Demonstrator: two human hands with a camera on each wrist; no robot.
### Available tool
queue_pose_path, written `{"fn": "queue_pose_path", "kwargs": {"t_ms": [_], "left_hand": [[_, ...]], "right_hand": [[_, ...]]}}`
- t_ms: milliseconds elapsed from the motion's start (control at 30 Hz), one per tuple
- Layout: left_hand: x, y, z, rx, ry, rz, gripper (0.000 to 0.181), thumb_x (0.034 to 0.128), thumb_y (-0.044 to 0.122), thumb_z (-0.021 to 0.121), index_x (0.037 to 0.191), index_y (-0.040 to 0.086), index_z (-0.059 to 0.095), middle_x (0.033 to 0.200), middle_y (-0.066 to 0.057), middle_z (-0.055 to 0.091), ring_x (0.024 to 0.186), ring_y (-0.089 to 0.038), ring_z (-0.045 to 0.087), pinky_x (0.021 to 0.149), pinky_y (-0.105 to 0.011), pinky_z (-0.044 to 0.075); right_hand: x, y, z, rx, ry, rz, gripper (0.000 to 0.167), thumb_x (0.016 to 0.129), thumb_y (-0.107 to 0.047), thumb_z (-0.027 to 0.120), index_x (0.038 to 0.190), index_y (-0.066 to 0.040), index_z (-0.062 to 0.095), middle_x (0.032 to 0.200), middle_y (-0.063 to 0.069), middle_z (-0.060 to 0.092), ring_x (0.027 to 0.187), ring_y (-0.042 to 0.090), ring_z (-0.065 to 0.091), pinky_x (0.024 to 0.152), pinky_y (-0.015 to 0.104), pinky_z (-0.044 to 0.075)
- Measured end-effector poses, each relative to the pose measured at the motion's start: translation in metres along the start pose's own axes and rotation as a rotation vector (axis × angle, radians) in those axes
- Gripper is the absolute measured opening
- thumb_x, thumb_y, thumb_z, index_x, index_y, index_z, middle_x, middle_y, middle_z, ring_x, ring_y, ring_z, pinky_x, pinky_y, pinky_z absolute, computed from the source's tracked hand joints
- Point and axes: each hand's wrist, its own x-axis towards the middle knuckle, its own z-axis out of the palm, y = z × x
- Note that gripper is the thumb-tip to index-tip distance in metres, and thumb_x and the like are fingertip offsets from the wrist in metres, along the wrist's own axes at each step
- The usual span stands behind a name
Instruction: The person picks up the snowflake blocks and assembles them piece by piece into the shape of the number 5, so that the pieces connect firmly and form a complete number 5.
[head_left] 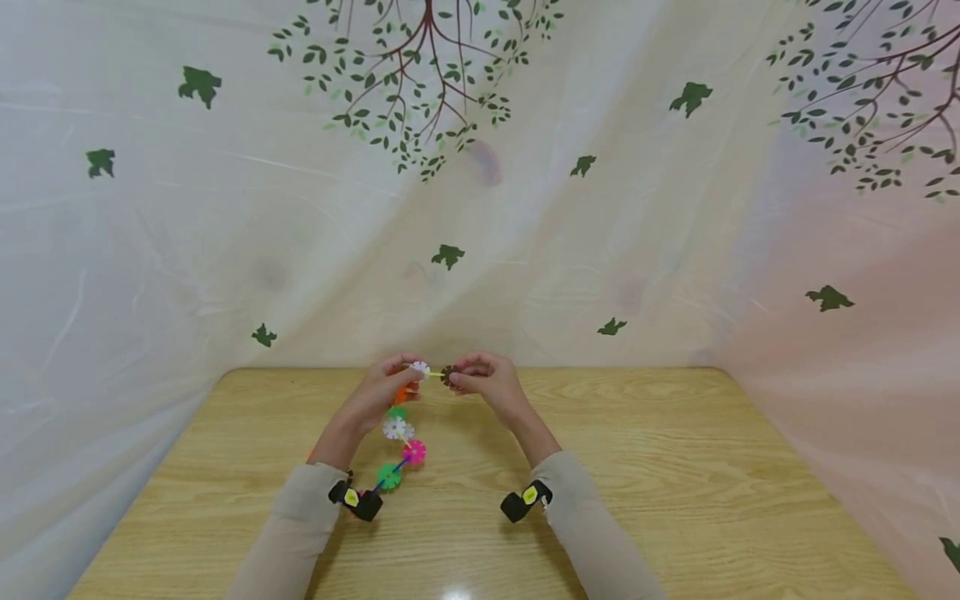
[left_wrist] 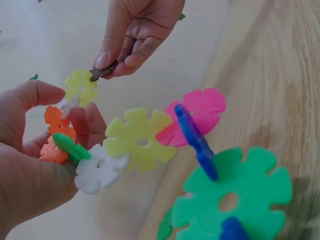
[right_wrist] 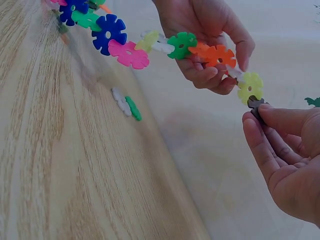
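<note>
A chain of notched, flower-shaped plastic discs hangs from my left hand [head_left: 369,400], which pinches a white disc [head_left: 420,368] near the chain's end. Past it, a yellow disc [right_wrist: 250,88] joins edge-on to a dark brown disc [right_wrist: 256,108]. The thumb and fingers of my right hand [head_left: 493,385] pinch that brown disc. Below the left palm, the chain runs through orange [right_wrist: 220,56], green [right_wrist: 182,45], white [left_wrist: 101,169], yellow [left_wrist: 141,139] and pink [left_wrist: 200,111] discs. Blue [left_wrist: 196,141] and larger-looking green [left_wrist: 250,195] ones follow, nearer the left wrist.
A loose-looking white disc [right_wrist: 120,101] and a green disc [right_wrist: 133,108] lie side by side on the wooden table [head_left: 675,467]. Behind the table's far edge hangs a pale curtain [head_left: 525,283] printed with leaves and branches.
</note>
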Motion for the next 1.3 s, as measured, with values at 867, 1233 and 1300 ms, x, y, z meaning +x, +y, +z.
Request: {"fn": "queue_pose_path", "kwargs": {"t_ms": [867,1233,1300], "left_hand": [[0.001,-0.0022,-0.0005,-0.005,-0.026,0.076,0.029,0.0998,0.014,0.066,0.119,-0.008,0.063,0.1,0.003,0.066,0.1,-0.018,0.067,0.106,-0.052,0.051],[0.0017,-0.0021,0.0058,-0.062,-0.026,0.098,0.031,0.0972,0.007,0.067,0.121,-0.011,0.06,0.101,0.003,0.067,0.096,-0.013,0.068,0.102,-0.047,0.055],[0.0023,-0.0031,0.0055,-0.074,-0.012,0.101,0.031,0.0952,0.005,0.069,0.12,-0.011,0.06,0.1,0.003,0.068,0.094,-0.012,0.069,0.098,-0.042,0.058]], "right_hand": [[-0.0024,-0.0039,-0.0046,0.016,-0.057,0.006,0.025,0.091,0.006,0.07,0.111,0.02,0.065,0.088,0.004,0.077,0.073,0.012,0.073,0.069,0.026,0.063],[-0.0029,-0.0036,-0.0037,0.05,-0.027,0.0,0.025,0.09,0.009,0.07,0.109,0.023,0.063,0.083,0.001,0.076,0.071,0.012,0.073,0.067,0.025,0.062],[-0.0029,-0.0038,-0.0036,0.047,-0.03,-0.001,0.025,0.089,0.008,0.071,0.109,0.022,0.064,0.083,0.002,0.077,0.071,0.012,0.074,0.067,0.026,0.062]]}}
